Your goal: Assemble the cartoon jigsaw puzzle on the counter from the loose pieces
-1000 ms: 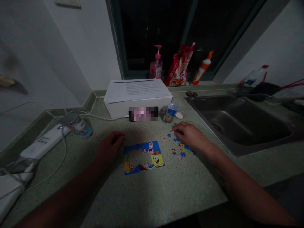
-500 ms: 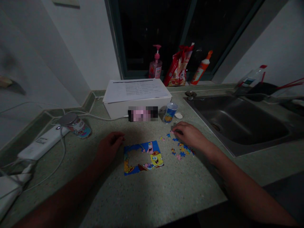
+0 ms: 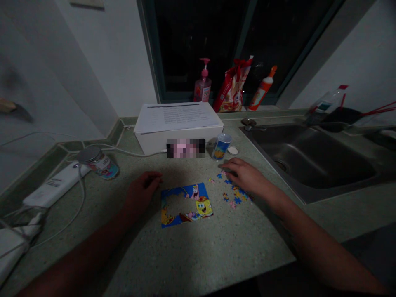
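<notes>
A partly assembled cartoon jigsaw puzzle (image 3: 185, 205) lies on the green speckled counter (image 3: 201, 255), with a gap in its middle. My left hand (image 3: 141, 190) rests just left of the puzzle with its fingers curled, and nothing shows in them. My right hand (image 3: 244, 175) lies flat over several loose puzzle pieces (image 3: 235, 197) to the right of the puzzle, fingers stretched toward a piece at the far end of the scatter. A small blue cup (image 3: 220, 147) stands just beyond that hand.
A white box (image 3: 176, 130) topped with a printed sheet sits behind the puzzle. A tin can (image 3: 99, 163), a white power strip (image 3: 54, 185) and cables lie at left. A steel sink (image 3: 312, 159) is at right. Soap pump (image 3: 202, 84), red bag (image 3: 233, 88) and bottle (image 3: 262, 88) stand on the sill.
My right hand's fingers have stretched out and slid slightly left over the loose pieces. My left hand has stayed where it was.
</notes>
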Demonstrator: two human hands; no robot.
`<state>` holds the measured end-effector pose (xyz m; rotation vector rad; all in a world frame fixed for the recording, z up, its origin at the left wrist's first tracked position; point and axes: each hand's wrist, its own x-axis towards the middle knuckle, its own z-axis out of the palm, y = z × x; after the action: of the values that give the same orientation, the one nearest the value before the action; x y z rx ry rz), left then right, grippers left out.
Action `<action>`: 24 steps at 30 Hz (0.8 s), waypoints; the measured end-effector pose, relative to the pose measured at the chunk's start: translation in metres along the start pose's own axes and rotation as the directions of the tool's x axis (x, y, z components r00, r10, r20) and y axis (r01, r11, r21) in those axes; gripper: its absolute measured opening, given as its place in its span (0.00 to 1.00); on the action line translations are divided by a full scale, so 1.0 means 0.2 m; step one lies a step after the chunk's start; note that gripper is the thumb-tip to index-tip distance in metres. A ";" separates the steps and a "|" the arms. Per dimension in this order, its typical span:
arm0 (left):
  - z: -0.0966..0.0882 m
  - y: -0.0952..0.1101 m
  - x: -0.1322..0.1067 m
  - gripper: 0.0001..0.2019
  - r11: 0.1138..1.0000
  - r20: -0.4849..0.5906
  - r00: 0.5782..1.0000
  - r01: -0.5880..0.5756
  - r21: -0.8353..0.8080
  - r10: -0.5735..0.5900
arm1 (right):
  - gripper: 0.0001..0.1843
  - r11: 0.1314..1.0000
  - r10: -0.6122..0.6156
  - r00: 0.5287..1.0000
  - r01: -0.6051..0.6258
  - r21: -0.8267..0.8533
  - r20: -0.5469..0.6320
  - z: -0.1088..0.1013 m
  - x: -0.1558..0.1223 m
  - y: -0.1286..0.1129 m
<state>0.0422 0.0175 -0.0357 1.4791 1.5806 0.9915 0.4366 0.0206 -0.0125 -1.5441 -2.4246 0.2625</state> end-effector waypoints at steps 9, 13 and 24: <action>0.00 0.00 0.00 0.20 1.000 0.006 1.000 -0.009 -0.002 0.009 | 0.17 0.998 -0.060 0.998 0.060 -0.010 0.019 0.00 0.00 0.01; 0.00 0.01 -0.01 0.20 1.000 0.005 1.000 -0.010 0.005 0.010 | 0.15 0.999 -0.041 0.999 0.041 -0.010 0.015 -0.01 0.00 0.00; 0.00 0.01 -0.01 0.19 1.000 0.005 1.000 -0.006 0.003 0.006 | 0.09 0.995 0.038 0.999 -0.038 -0.093 -0.004 0.00 0.01 0.00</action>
<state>0.0442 0.0160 -0.0333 1.4885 1.5760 0.9887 0.4348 0.0219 -0.0129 -1.6294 -2.4398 0.1577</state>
